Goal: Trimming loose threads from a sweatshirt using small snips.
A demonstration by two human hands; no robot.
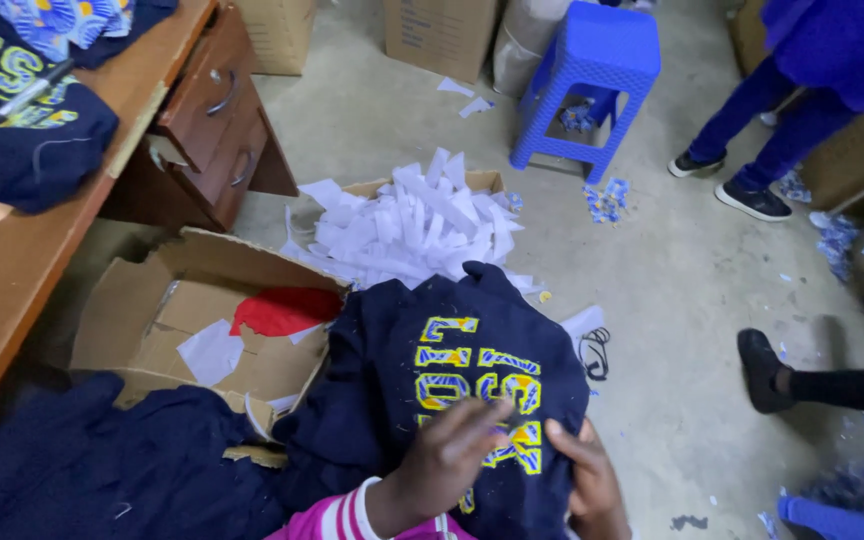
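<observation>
Nearest the camera, both hands work on a navy garment [422, 400] bearing yellow-and-blue patterned appliqué letters [477, 385]; it lies bunched in the person's lap, and everything else is placed from it. The left hand [457, 455], coming out of a pink striped cuff [337, 518], lies on top of the garment with its fingers [487, 418] spread and loosely curled over the lower letters, blurred, so I cannot tell whether they pinch anything. The right hand [592, 480] grips the garment's right edge, thumb on top and the other fingers hidden beneath the cloth. Left of the garment sits a heap of more navy cloth [102, 470]. Just beyond the garment's upper left, touching it, is an open cardboard box [142, 310] holding a red scrap [287, 310] and white paper. Directly behind the garment stands a second box heaped with white paper strips [407, 225]. Far left of it runs a wooden counter [12, 270] with drawers, carrying another lettered navy garment [22, 110]. Farther behind stands a blue plastic stool [587, 80] on the concrete floor [672, 290]. To the right of the garment, a black shoe [760, 370] and, farther back, another person's blue-trousered legs [762, 130].
</observation>
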